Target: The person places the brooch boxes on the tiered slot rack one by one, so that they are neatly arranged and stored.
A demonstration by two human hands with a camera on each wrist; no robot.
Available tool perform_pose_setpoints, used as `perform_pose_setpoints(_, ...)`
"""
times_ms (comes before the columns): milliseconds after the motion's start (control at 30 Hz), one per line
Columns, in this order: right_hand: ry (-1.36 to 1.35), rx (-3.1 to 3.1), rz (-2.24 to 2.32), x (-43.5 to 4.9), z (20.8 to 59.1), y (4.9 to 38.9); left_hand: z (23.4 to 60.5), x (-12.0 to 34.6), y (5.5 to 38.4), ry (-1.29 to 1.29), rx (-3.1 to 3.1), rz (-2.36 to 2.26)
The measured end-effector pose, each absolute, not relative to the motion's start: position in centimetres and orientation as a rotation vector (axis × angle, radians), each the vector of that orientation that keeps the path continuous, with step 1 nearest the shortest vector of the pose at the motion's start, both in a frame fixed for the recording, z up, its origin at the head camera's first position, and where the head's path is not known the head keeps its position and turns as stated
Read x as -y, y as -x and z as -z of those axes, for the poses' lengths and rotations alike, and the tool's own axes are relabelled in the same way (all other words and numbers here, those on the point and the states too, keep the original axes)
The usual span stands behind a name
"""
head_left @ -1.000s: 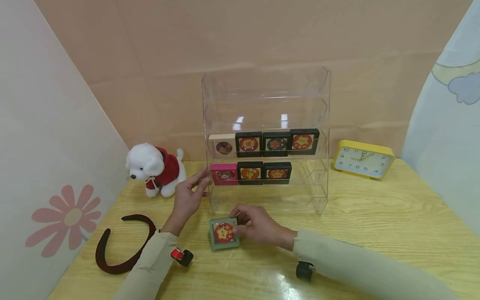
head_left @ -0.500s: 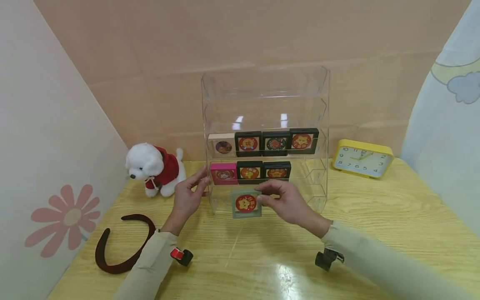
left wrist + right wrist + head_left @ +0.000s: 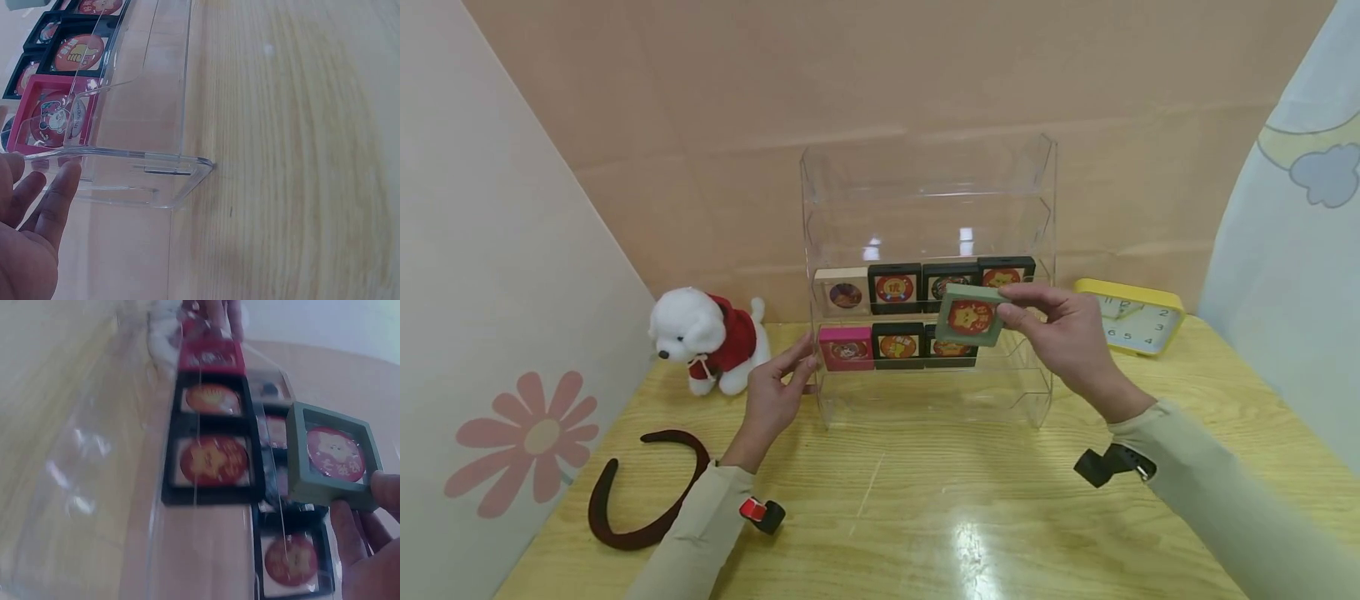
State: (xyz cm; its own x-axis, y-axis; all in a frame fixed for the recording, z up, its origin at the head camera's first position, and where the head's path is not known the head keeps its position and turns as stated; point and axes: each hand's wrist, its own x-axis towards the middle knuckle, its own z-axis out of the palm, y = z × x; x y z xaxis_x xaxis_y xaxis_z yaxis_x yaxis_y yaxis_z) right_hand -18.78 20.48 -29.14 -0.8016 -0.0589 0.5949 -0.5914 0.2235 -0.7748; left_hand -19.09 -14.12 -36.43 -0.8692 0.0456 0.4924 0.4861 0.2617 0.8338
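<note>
Between thumb and fingers, my right hand (image 3: 1067, 337) pinches a small green square frame (image 3: 970, 317) by its right edge. Inside the frame is a round red badge with a yellow star. In the head view it overlaps the two filled tiers of a clear acrylic display rack (image 3: 925, 408). My left hand (image 3: 775, 396) touches the rack's left side with nearly straight fingers, beside a pink frame (image 3: 50, 119). Black frames (image 3: 898, 346) with round badges stand to the right of the pink one. On the tier above, a cream frame (image 3: 842, 290) leads another row of black frames (image 3: 895, 288).
A white plush dog (image 3: 707, 337) in a red top sits left of the rack. Nearer lies a dark red headband (image 3: 647, 533), partly behind the left sleeve. A yellow clock (image 3: 1138, 321) stands at the right, partly covered by my right hand. All rest on a wooden table (image 3: 880, 517).
My right hand has lifted the green frame off the table and carried it up and to the right, in front of the rack's filled tiers. My left hand has stayed at the rack's side.
</note>
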Motion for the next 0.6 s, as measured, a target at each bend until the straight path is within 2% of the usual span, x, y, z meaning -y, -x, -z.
perform_pose_setpoints(233, -0.457, 2.069, -1.415, -23.4, 29.1, 19.8, 38.7, 14.8, 20.8, 0.471, 2.157, 1.679)
perform_pose_setpoints(600, -0.357, 2.114, -1.153, -24.6, 30.0, 19.8, 38.9, 14.8, 20.8, 0.489, 2.137, 1.651)
